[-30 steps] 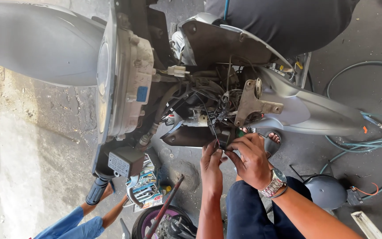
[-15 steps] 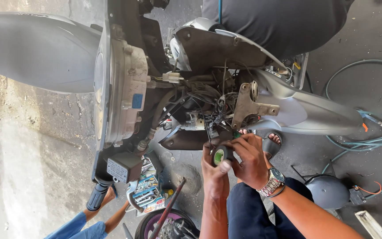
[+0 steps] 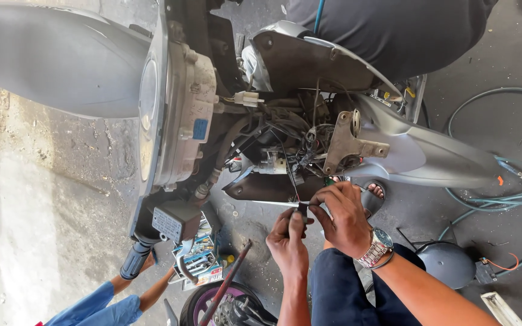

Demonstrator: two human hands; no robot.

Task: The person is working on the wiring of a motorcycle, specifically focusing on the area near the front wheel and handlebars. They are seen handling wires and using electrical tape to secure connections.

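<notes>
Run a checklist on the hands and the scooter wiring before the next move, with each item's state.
1. Left hand grips the small dark part between its fingertips: ok.
2. Right hand meets the same part from the other side, fingers pinched on it: ok.
3. Thin wire runs from the part up into the wiring bundle: ok; whether it is taut, cannot tell.
4. White connector near the headlight housing plugged in: cannot tell.
5. Metal bracket stands apart from both hands: ok.
6. Blue hose on the floor lies apart from the hands: ok.
</notes>
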